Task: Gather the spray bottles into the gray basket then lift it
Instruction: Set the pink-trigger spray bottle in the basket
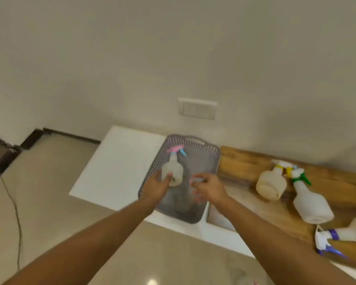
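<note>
1. Head view shows two bare forearms rising from the bottom edge toward the frame's centre.
2. At lower right, a bottle with a purple and white sprayer (335, 239) lies on the wooden top (255, 161).
3. Above it lies a bottle with a green nozzle (310, 200), and just left of that a rounder bottle with a yellow collar (270, 183).
4. At centre, the left hand (159, 187) is wrapped around the base of a bottle with a pink and blue sprayer (173, 169), holding it over the gray basket (210, 155).
5. The right hand (209, 187) hovers over the basket, fingers curled; it is too blurred to tell whether it grips anything.
6. The basket sits on a white surface (115, 165), touching the wooden top's left end.
7. Farther up, a pale switch plate (197, 109) sits on the wall.
</note>
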